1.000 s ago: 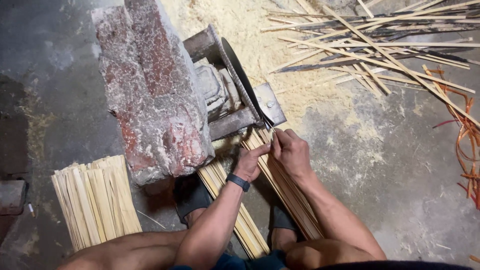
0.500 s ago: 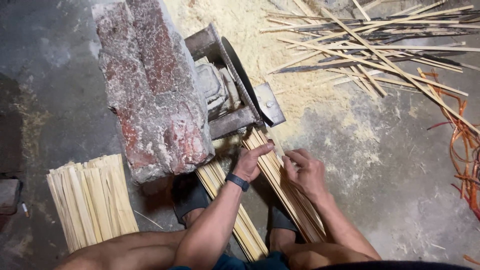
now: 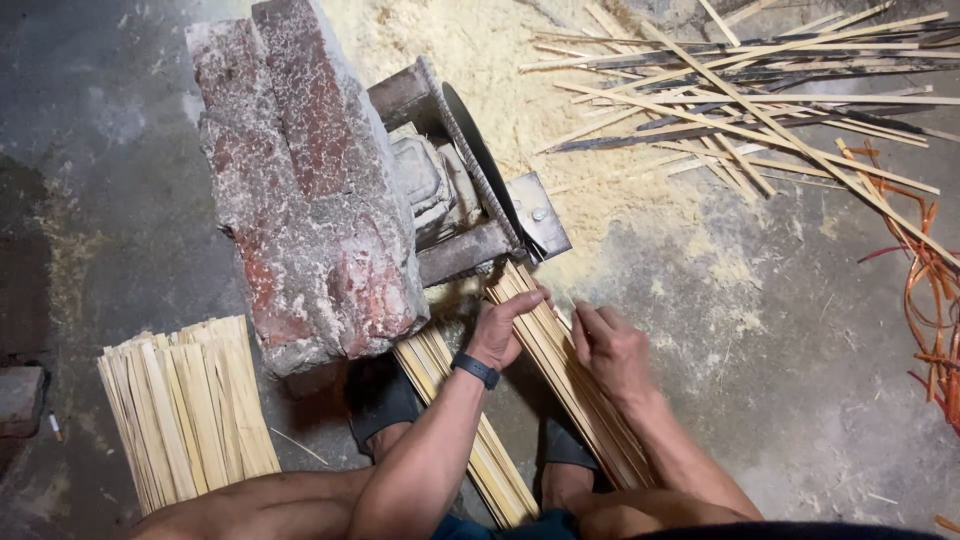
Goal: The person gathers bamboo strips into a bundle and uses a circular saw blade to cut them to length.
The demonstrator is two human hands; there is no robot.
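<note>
My left hand [image 3: 500, 330], with a dark band on the wrist, presses flat on the upper end of a bundle of pale bamboo strips [image 3: 548, 335] lying on the floor. That end of the bundle touches the metal guide plate [image 3: 540, 215] beside an upright circular saw blade [image 3: 478, 160]. My right hand [image 3: 612, 352] grips the same bundle from the right side, a little lower down. A second bundle of strips [image 3: 490, 460] lies parallel on the left, under my left forearm.
A big red-and-grey brick block [image 3: 300, 190] weighs the saw mount down. A stack of cut strips [image 3: 185, 415] lies at lower left. Long bamboo slats [image 3: 760, 90] and sawdust [image 3: 480, 60] cover the top right; orange strips [image 3: 930, 290] curl at the right edge.
My right hand has slid back down the bundle, away from the saw blade. My left hand has stayed near the bundle's top end, its fingers now flatter.
</note>
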